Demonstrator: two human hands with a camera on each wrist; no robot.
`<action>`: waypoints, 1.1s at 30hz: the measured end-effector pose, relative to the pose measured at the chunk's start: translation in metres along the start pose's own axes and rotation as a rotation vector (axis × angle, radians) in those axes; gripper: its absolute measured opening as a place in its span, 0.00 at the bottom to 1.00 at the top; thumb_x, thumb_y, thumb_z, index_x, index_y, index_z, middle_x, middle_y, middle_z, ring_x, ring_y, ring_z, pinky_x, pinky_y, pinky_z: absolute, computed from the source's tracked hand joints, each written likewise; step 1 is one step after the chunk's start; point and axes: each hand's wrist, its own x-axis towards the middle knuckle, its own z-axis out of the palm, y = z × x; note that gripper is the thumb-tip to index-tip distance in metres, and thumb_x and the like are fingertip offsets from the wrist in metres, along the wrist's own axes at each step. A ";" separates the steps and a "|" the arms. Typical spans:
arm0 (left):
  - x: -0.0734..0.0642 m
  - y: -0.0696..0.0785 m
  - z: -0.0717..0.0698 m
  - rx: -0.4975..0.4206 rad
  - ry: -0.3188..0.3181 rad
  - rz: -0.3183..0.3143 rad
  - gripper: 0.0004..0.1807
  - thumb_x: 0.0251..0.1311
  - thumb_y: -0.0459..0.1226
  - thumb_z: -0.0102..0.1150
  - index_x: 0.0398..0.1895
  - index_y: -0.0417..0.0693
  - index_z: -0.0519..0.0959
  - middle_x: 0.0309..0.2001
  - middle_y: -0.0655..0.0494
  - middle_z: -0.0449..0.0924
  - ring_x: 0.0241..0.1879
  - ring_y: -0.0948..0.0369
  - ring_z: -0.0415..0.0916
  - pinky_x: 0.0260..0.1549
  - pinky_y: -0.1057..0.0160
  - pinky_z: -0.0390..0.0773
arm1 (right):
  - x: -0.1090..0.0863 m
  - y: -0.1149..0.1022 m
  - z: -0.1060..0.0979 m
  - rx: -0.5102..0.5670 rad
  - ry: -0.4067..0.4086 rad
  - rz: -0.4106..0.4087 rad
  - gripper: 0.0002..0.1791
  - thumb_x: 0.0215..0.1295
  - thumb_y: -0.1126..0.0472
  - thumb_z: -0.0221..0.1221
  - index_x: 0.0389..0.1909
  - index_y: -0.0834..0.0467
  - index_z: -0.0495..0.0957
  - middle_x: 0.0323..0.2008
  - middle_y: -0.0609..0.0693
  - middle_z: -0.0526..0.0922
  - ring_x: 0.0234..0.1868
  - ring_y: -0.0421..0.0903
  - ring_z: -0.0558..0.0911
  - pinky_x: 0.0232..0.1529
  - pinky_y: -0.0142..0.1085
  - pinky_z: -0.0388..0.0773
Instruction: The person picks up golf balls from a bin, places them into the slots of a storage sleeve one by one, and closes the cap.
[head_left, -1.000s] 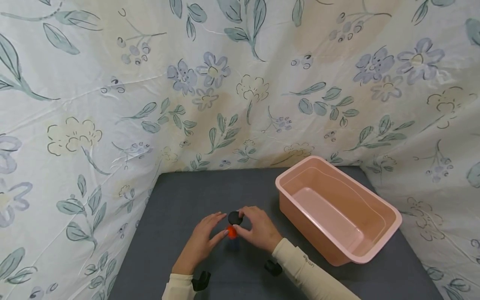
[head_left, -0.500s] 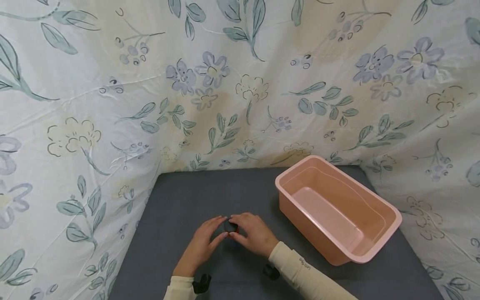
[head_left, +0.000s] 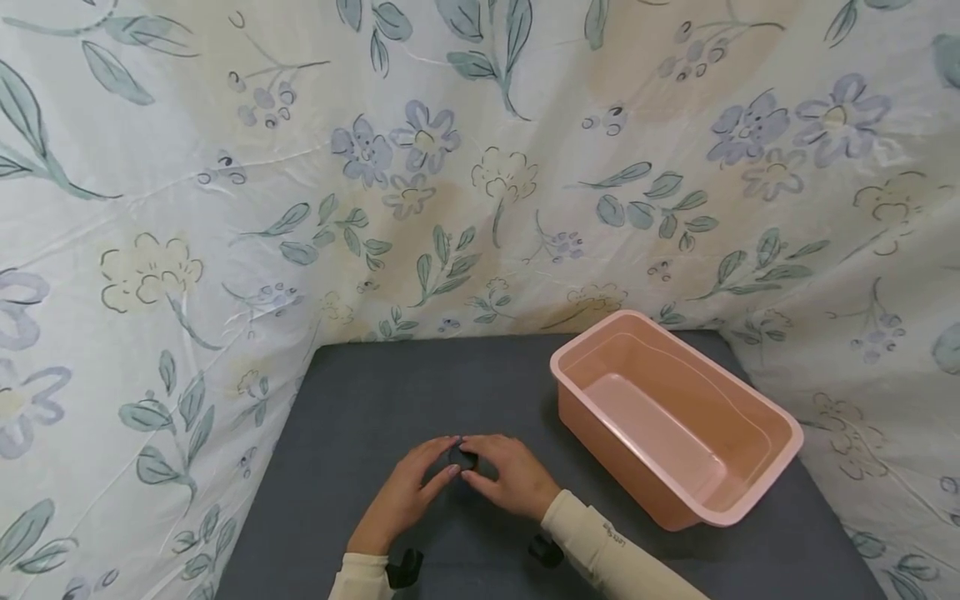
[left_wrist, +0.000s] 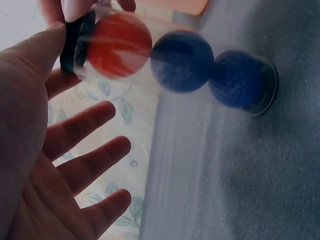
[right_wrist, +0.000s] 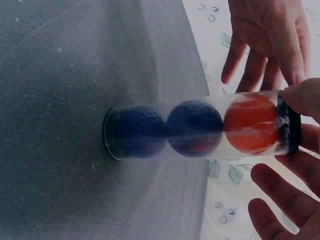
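A clear plastic tube (right_wrist: 167, 111) stands upright on the dark table, with a black lid (right_wrist: 291, 127) over its top end. Inside, an orange ball (right_wrist: 251, 123) sits above a blue ball (right_wrist: 194, 128) and another blue ball (left_wrist: 236, 79). My left hand (head_left: 401, 493) has its thumb and index finger around the lid, its other fingers spread apart. From the opposite side my right hand (head_left: 517, 477) holds the lid between thumb and fingers. Fingertips of both hands meet around the lid; whether it sits fully down cannot be told.
A pink plastic bin (head_left: 675, 425) stands on the right of the dark grey table (head_left: 390, 383); I see nothing inside it. Floral cloth (head_left: 450, 167) hangs behind the table and along both sides.
My right hand has brought the black lid left and down onto the tube's top, covering the orange ball from above. The left hand has closed in around the lid. The bin stays put.
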 end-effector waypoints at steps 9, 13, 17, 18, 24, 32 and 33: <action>0.000 -0.001 0.003 -0.032 -0.015 0.018 0.29 0.75 0.55 0.52 0.77 0.65 0.68 0.74 0.59 0.71 0.74 0.52 0.69 0.69 0.41 0.71 | -0.006 0.005 0.008 0.107 0.004 0.032 0.23 0.74 0.50 0.63 0.66 0.54 0.80 0.65 0.51 0.82 0.64 0.48 0.83 0.62 0.46 0.81; 0.000 -0.001 0.004 -0.052 -0.026 0.013 0.29 0.75 0.56 0.52 0.77 0.69 0.67 0.74 0.60 0.71 0.74 0.52 0.69 0.68 0.41 0.71 | -0.008 0.004 0.007 0.181 -0.009 0.078 0.23 0.75 0.50 0.61 0.67 0.53 0.79 0.67 0.51 0.81 0.66 0.48 0.82 0.63 0.47 0.80; -0.002 -0.001 0.008 -0.067 -0.031 0.001 0.29 0.74 0.57 0.53 0.76 0.71 0.68 0.73 0.61 0.72 0.72 0.52 0.71 0.68 0.41 0.72 | -0.012 0.003 0.007 0.213 -0.004 0.091 0.23 0.74 0.52 0.62 0.67 0.53 0.79 0.65 0.52 0.82 0.65 0.49 0.82 0.62 0.47 0.81; -0.002 -0.002 0.009 -0.069 -0.033 -0.002 0.29 0.74 0.57 0.53 0.76 0.71 0.68 0.73 0.61 0.72 0.72 0.52 0.72 0.67 0.41 0.72 | -0.013 0.003 0.007 0.212 -0.003 0.087 0.23 0.74 0.52 0.62 0.67 0.54 0.79 0.65 0.52 0.82 0.65 0.50 0.83 0.62 0.47 0.81; 0.007 -0.004 0.009 -0.075 -0.044 -0.019 0.30 0.73 0.58 0.53 0.77 0.69 0.68 0.75 0.56 0.70 0.73 0.49 0.70 0.68 0.37 0.70 | -0.008 0.010 0.008 0.197 0.033 0.070 0.24 0.74 0.52 0.63 0.66 0.54 0.80 0.64 0.52 0.83 0.64 0.50 0.83 0.61 0.47 0.82; 0.002 -0.009 0.015 0.030 -0.074 -0.038 0.33 0.75 0.58 0.50 0.80 0.67 0.62 0.80 0.47 0.60 0.77 0.41 0.61 0.68 0.30 0.66 | -0.015 0.009 0.010 0.170 -0.036 0.127 0.25 0.77 0.47 0.58 0.69 0.53 0.78 0.66 0.51 0.81 0.65 0.50 0.82 0.63 0.50 0.80; 0.001 -0.009 0.016 0.046 -0.068 -0.039 0.34 0.75 0.58 0.50 0.81 0.66 0.61 0.80 0.47 0.59 0.77 0.40 0.60 0.68 0.29 0.64 | -0.015 0.008 0.010 0.153 -0.034 0.133 0.26 0.77 0.46 0.57 0.69 0.53 0.77 0.66 0.51 0.81 0.66 0.50 0.81 0.64 0.51 0.79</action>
